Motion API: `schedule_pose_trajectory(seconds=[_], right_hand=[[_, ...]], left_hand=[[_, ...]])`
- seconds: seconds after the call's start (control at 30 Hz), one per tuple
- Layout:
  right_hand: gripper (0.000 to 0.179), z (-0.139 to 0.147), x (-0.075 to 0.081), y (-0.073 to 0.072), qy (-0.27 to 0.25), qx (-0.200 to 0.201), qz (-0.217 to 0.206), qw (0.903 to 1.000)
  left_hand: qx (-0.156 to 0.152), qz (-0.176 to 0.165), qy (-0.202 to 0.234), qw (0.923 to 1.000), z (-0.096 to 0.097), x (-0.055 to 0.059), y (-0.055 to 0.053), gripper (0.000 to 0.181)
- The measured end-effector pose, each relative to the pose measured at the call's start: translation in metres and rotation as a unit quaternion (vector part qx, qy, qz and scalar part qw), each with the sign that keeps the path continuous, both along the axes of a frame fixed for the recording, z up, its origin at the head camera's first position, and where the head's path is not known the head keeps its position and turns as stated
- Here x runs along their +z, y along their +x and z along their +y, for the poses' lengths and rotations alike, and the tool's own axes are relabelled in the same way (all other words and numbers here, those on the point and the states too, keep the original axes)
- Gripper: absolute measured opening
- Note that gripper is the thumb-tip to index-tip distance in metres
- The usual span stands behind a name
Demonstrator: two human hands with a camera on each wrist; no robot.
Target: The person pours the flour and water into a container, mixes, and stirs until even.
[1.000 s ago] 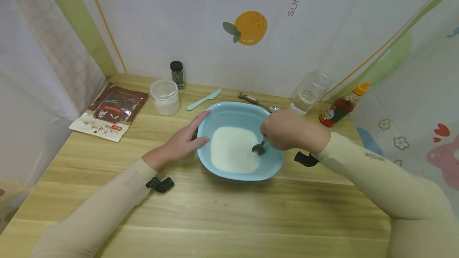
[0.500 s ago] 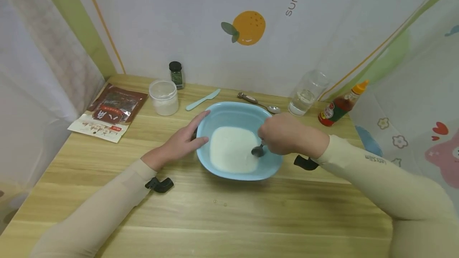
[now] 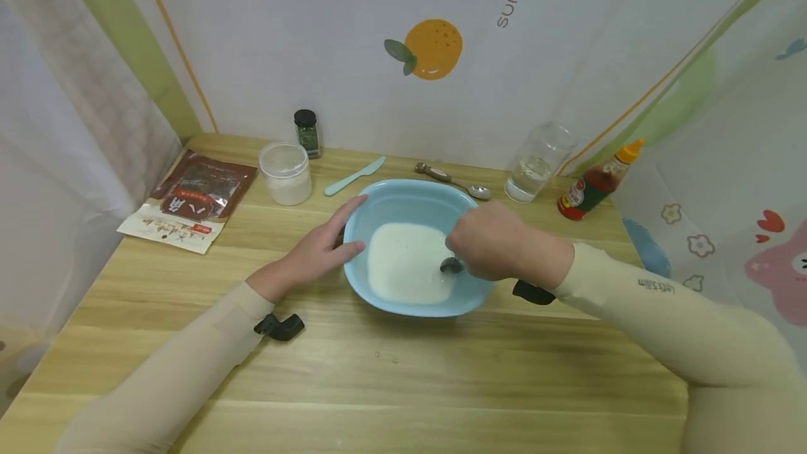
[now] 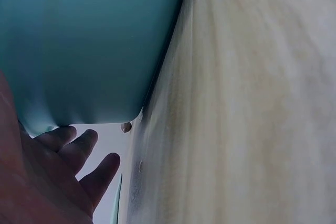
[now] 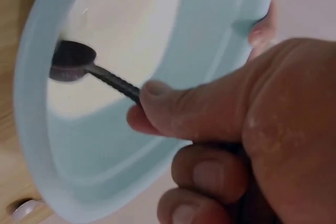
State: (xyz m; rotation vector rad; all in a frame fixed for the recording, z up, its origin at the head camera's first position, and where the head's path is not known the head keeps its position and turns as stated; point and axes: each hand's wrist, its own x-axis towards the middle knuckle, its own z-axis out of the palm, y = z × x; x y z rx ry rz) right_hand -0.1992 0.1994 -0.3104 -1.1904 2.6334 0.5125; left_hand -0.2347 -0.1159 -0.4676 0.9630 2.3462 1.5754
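A light blue oval bowl (image 3: 419, 307) rests on the wooden table with a pale, milky white liquid (image 3: 410, 265) inside. My left hand (image 3: 315, 252) holds its left side, thumb over the rim; in the left wrist view the other fingers (image 4: 97, 179) lie along the outer wall. Above the bowl's right side, my right hand (image 3: 488, 240) grips a black measuring spoon (image 5: 73, 56). Thumb and forefinger pinch its ribbed handle, and the remaining fingers curl beneath. The spoon's head is at the right edge of the liquid; how deep it dips is hard to tell.
Behind the bowl lie a pale green knife (image 3: 354, 176) and a metal spoon (image 3: 454, 181). At the back left stand a brown packet (image 3: 195, 198), a white powder jar (image 3: 286, 174) and a spice bottle (image 3: 307, 134). A glass (image 3: 532, 170) and sauce bottle (image 3: 592, 184) stand back right.
My right hand has shifted slightly left and toward me, turning a little, with the measuring spoon staying at the liquid's right edge. My left hand keeps its place on the bowl.
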Motion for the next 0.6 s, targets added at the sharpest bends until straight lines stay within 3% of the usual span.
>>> schedule_pose_trajectory(seconds=[0.17, 0.3, 0.47, 0.6], right_hand=[[0.027, -0.004, 0.0, 0.01, 0.004, 0.025, -0.028, 0.9993], [0.025, -0.007, -0.002, 0.01, -0.036, 0.03, -0.063, 0.9969], [0.015, 0.005, -0.006, -0.016, -0.123, -0.014, -0.119, 0.9852], [0.014, 0.021, -0.006, -0.038, -0.114, -0.052, -0.142, 0.9819]], left_hand=[[0.004, -0.001, 0.001, 1.0, 0.0, -0.001, 0.001, 0.083], [0.004, 0.0, 0.002, 1.0, -0.001, -0.001, 0.001, 0.083], [0.001, 0.0, 0.002, 1.0, 0.0, -0.001, 0.002, 0.083], [0.002, 0.003, -0.003, 1.0, 0.001, 0.001, 0.002, 0.083]])
